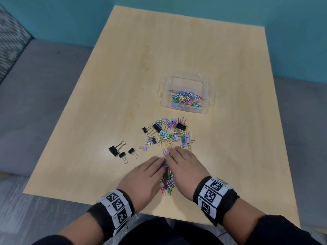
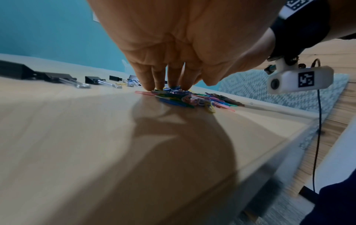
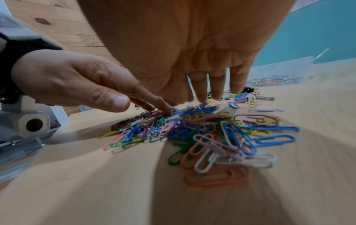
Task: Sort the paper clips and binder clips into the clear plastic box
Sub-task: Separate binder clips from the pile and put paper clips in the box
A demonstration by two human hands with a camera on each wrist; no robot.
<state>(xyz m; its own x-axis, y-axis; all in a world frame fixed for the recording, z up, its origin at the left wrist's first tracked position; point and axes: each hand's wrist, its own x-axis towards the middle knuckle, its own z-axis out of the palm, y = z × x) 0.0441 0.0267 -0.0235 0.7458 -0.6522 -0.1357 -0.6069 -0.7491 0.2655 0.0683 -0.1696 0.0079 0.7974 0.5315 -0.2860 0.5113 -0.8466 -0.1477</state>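
Left hand (image 1: 143, 176) and right hand (image 1: 184, 167), fingers (image 3: 201, 89) straight and slightly spread, are flanking and touching multicoloured paper clips (image 3: 202, 137) heaped near the box (image 1: 185, 93).

I am sitting at a pale wooden table (image 1: 159, 59). A teal wall (image 1: 177, 7) is rising behind it at twelve o'clock. A grey patterned cushion (image 1: 10, 41) is lying at ten o'clock, beside grey floor (image 1: 44, 85).

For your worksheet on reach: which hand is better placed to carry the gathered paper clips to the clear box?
Right hand, probably: the clear box sits on its side, beyond it. The left hand would have to cross over.
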